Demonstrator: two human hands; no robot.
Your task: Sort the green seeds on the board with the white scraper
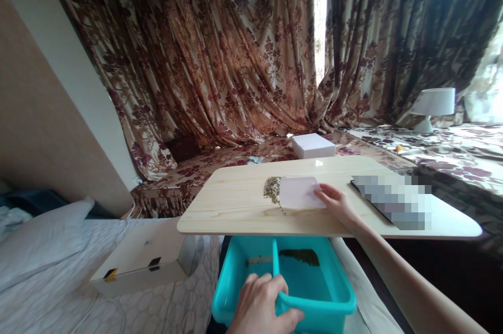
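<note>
My right hand (338,206) rests on the pale wooden table (236,208), fingers pinched on the right edge of a flat white card (298,192). The card's left edge touches a small heap of greenish-brown seeds (272,188). Below the table's front edge, my left hand (262,306) grips the near rim and middle divider of a turquoise plastic bin (338,292). Some of the same greenish material (299,256) lies in the bin's right compartment, with a thin scatter in the left one.
A blurred dark flat object (393,198) lies on the table's right. A white box (313,145) sits behind on a patterned ledge, with a white lamp (432,106) far right. A white case (141,255) and a pillow (43,234) lie on the bed at left. Curtains hang behind.
</note>
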